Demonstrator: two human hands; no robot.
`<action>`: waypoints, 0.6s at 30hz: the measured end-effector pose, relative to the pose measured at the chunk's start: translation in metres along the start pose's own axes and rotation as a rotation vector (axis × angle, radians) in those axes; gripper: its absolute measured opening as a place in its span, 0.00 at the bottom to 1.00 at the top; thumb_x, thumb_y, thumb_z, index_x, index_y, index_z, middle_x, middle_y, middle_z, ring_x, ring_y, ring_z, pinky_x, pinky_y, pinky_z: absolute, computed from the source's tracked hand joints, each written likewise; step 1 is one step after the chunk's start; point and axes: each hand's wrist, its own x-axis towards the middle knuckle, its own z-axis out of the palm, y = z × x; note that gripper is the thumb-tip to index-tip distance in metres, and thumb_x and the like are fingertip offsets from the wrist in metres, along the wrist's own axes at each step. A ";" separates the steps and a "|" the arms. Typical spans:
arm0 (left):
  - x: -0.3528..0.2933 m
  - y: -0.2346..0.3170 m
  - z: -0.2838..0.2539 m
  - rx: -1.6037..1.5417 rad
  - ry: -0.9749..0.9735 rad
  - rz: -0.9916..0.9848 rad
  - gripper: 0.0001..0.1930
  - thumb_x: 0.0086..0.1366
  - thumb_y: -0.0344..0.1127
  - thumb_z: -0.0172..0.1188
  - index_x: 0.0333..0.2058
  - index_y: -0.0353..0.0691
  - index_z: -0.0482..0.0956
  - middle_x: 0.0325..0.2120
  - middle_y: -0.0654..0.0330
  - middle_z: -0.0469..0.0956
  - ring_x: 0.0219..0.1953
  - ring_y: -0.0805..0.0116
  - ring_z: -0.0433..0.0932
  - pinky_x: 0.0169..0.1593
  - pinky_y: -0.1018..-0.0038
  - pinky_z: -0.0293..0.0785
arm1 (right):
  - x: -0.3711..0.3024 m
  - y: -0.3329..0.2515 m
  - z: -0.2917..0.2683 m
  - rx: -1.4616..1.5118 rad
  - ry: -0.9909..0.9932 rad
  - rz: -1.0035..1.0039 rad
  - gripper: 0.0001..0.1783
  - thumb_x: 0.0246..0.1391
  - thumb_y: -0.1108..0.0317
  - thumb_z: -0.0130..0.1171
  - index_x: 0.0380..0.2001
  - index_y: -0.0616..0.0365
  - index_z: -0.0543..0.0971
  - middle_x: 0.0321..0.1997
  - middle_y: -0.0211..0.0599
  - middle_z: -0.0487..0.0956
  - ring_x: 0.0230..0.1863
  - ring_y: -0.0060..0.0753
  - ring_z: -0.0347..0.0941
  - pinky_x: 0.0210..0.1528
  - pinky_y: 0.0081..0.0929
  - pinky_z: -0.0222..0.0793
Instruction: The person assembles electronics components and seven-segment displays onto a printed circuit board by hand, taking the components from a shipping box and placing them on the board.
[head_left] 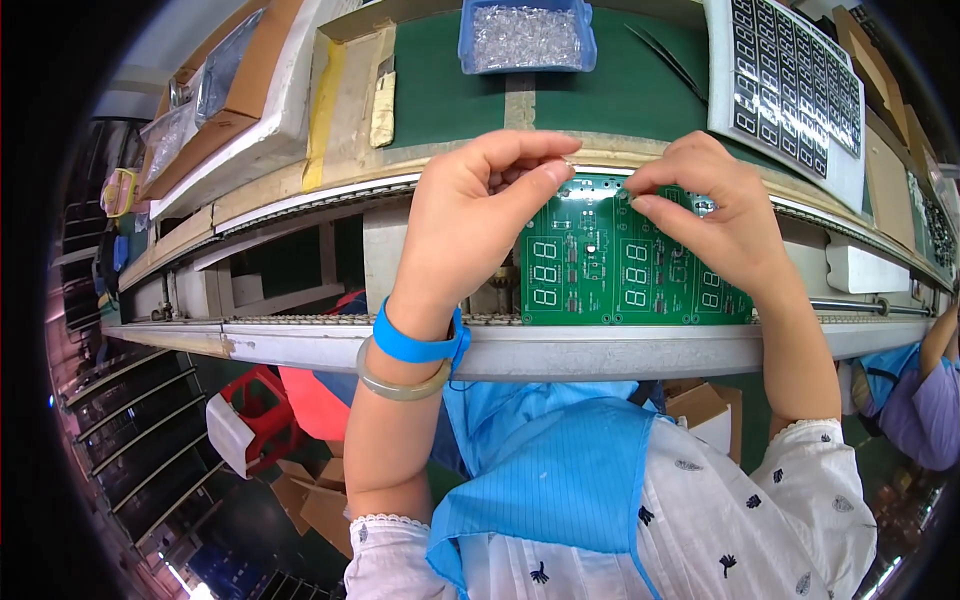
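In the centre of the frame, a green circuit board (610, 265) is seen just above the metal rail (550, 350). Near its upper edge, the thumb and forefinger of the left hand (460, 210) are brought close together, and those of the right hand (725, 205) likewise; whether any small part is gripped cannot be told. At the top, clear pieces (525, 35) are held in a blue tray (528, 70).

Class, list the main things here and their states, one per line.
Left bare hand: curled, thumb near fingertips
Right bare hand: curled, thumb near fingertips
Green rectangular circuit board: flat, partly covered
Blue plastic bin: filled
Thin dark tweezers: lying down
Bright blue wristband: worn
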 end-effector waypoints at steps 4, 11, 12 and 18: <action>0.000 -0.006 0.003 -0.049 0.037 0.032 0.10 0.65 0.27 0.64 0.44 0.33 0.82 0.34 0.66 0.81 0.37 0.81 0.76 0.42 0.83 0.73 | -0.004 0.000 0.004 -0.159 -0.033 -0.048 0.06 0.50 0.73 0.66 0.34 0.58 0.84 0.31 0.36 0.81 0.38 0.41 0.74 0.42 0.36 0.71; -0.001 -0.012 0.005 -0.038 0.031 0.052 0.07 0.65 0.27 0.64 0.40 0.33 0.82 0.32 0.66 0.80 0.35 0.82 0.75 0.40 0.83 0.73 | -0.004 -0.005 0.010 -0.364 -0.040 -0.086 0.05 0.49 0.73 0.65 0.31 0.57 0.82 0.33 0.34 0.78 0.42 0.43 0.71 0.47 0.36 0.68; -0.002 -0.012 0.004 -0.041 0.033 0.050 0.07 0.65 0.27 0.64 0.40 0.33 0.82 0.32 0.66 0.80 0.35 0.82 0.75 0.40 0.83 0.73 | -0.004 -0.004 0.010 -0.398 -0.043 -0.094 0.05 0.49 0.73 0.65 0.31 0.56 0.82 0.33 0.33 0.77 0.43 0.42 0.71 0.47 0.36 0.66; -0.003 -0.011 0.001 0.026 0.015 0.053 0.07 0.67 0.29 0.62 0.42 0.33 0.82 0.35 0.66 0.81 0.38 0.81 0.77 0.44 0.83 0.74 | -0.002 -0.006 0.014 -0.528 -0.069 -0.123 0.04 0.48 0.72 0.64 0.30 0.55 0.81 0.33 0.31 0.76 0.44 0.38 0.69 0.46 0.35 0.62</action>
